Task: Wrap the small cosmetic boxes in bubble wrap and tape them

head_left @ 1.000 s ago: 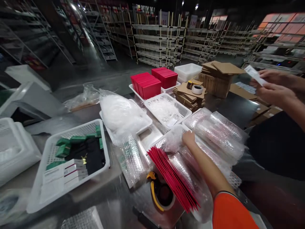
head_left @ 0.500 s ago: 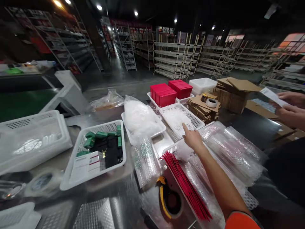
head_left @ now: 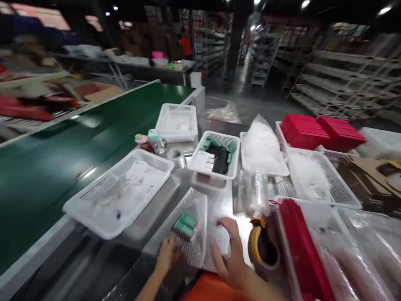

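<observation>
A small green box (head_left: 186, 220) with a pink edge is lying flat on a sheet of bubble wrap (head_left: 184, 228) on the metal surface (head_left: 150, 213), its long axis running diagonally from near left to far right. The left hand (head_left: 167, 253) is resting open on the wrap's near edge. The right hand (head_left: 230, 259) is spreading its fingers, gripping nothing, beside a yellow tape dispenser (head_left: 261, 246).

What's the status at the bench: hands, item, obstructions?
Left hand on bubble wrap sheet. Right hand open beside it. Green boxes on wrap. Tape dispenser close right.

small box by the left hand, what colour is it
Green, with a pink edge; the small box shows best in the head view.
</observation>
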The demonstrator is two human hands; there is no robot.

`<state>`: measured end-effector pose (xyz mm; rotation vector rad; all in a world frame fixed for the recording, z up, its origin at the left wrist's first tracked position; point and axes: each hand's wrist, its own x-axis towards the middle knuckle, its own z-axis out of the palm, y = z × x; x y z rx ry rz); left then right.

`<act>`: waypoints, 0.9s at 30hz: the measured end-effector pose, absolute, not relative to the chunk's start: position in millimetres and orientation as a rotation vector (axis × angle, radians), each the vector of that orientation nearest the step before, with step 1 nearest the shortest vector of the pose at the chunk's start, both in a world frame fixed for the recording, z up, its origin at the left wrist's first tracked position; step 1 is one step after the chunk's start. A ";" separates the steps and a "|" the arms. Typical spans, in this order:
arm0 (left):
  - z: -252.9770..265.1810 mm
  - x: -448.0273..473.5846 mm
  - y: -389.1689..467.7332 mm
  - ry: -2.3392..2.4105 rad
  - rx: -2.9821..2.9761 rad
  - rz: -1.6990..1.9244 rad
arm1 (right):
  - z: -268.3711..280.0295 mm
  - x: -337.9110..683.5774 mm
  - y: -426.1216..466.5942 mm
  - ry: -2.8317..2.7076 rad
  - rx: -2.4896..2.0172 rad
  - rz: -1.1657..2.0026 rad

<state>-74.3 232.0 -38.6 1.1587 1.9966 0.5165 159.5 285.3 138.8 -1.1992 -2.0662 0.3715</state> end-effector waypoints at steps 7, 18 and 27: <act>-50.4 -70.1 221.4 1.864 0.730 1.085 | 5.7 55.9 280.8 -2.274 -1.318 0.746; -43.1 -43.5 243.0 1.600 0.025 1.397 | -0.6 93.2 410.9 -2.341 -2.241 0.440; -48.9 -33.1 255.7 1.567 -0.089 1.314 | -13.4 124.1 446.8 -2.459 -2.212 0.468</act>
